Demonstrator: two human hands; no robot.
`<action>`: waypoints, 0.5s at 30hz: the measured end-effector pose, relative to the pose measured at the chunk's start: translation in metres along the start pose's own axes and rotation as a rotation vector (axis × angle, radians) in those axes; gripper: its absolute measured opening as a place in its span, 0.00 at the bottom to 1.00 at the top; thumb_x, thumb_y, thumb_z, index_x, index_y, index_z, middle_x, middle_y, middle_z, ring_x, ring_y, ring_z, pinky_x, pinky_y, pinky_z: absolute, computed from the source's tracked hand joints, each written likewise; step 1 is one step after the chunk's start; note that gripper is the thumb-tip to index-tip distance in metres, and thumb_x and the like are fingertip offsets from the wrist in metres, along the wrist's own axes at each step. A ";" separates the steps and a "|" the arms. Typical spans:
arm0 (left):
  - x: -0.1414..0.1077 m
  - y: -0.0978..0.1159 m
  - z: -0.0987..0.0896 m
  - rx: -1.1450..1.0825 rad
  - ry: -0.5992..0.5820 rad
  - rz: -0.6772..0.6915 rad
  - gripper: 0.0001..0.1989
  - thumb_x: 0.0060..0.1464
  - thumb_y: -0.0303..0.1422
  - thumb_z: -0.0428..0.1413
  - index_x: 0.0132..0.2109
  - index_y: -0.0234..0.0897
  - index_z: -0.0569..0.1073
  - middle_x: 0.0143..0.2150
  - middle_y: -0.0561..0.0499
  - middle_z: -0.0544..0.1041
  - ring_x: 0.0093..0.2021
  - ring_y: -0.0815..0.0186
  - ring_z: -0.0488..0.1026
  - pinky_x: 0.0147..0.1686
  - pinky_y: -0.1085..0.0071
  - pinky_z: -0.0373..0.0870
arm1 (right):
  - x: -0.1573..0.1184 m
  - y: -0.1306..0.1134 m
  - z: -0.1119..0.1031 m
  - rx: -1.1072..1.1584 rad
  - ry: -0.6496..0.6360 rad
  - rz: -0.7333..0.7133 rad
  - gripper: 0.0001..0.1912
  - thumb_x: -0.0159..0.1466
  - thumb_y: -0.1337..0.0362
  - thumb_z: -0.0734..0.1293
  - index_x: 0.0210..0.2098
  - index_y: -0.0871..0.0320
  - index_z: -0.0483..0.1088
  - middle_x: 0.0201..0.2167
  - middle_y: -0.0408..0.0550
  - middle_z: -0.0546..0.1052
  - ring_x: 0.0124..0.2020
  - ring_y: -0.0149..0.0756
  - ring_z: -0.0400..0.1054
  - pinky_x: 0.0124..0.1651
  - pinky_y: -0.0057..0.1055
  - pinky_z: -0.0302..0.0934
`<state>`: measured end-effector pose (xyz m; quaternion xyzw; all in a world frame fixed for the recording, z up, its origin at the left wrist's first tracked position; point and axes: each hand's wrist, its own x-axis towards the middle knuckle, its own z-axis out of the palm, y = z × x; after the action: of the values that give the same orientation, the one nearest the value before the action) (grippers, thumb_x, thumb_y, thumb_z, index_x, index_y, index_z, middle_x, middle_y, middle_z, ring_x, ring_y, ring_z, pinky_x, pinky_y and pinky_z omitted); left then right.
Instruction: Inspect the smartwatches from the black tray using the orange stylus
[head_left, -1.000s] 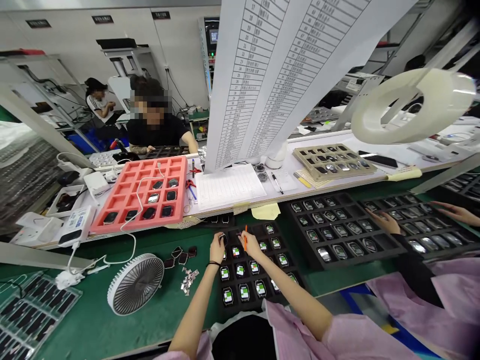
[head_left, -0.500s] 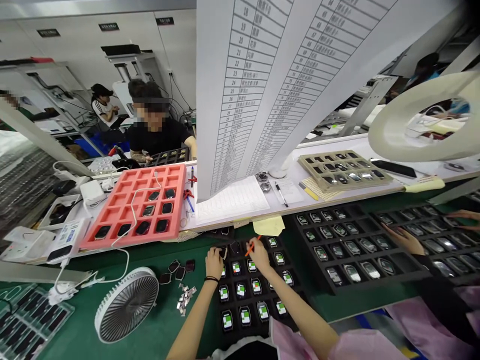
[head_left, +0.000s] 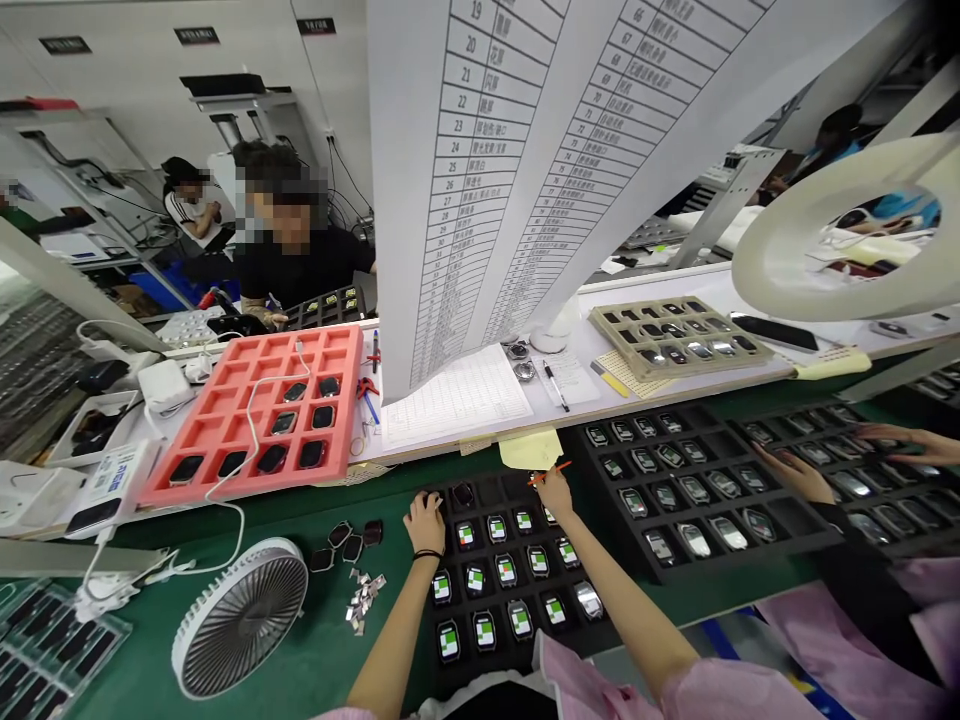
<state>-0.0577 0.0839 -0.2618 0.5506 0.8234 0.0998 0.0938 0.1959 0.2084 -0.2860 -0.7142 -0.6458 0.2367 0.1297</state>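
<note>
A black foam tray (head_left: 491,490) holds rows of smartwatches, most with green and white blocks on their screens; one lit watch (head_left: 484,631) lies in the nearest row. My left hand (head_left: 425,524) rests at the tray's far left corner, fingers bent down; what lies under them is hidden. Above the far right corner, my right hand (head_left: 555,494) is closed around a thin orange pen-like stick (head_left: 538,479). A dark-screened watch (head_left: 463,494) sits in the far row, just right of my left hand.
Left of the tray lie several loose dark watch parts (head_left: 351,545), small silvery pieces (head_left: 364,600) and a white fan (head_left: 240,618). On the shelf is a pink tray (head_left: 196,430). To the right, another person's hands (head_left: 799,474) are over a second black tray (head_left: 780,522).
My right hand has moved right with the orange stick, from the far row's middle to the far right corner. My left hand stays at the far left corner. The view has shifted slightly.
</note>
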 end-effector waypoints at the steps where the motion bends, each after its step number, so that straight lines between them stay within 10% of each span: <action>1: 0.001 0.001 0.001 0.004 0.002 -0.016 0.18 0.60 0.25 0.43 0.52 0.40 0.71 0.53 0.40 0.69 0.53 0.53 0.65 0.48 0.54 0.62 | 0.002 0.002 -0.001 0.008 -0.010 -0.001 0.15 0.66 0.61 0.64 0.50 0.61 0.67 0.48 0.51 0.72 0.44 0.39 0.70 0.45 0.41 0.68; 15: 0.023 -0.006 -0.008 -0.069 -0.265 -0.209 0.17 0.62 0.39 0.51 0.51 0.32 0.68 0.39 0.48 0.75 0.33 0.66 0.74 0.35 0.66 0.71 | 0.020 0.018 0.003 0.033 -0.197 0.006 0.15 0.66 0.60 0.64 0.50 0.60 0.67 0.47 0.51 0.72 0.43 0.39 0.71 0.44 0.40 0.69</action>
<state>-0.0739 0.1022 -0.2563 0.4667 0.8527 0.0441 0.2303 0.2105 0.2253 -0.3010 -0.6872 -0.6494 0.3165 0.0766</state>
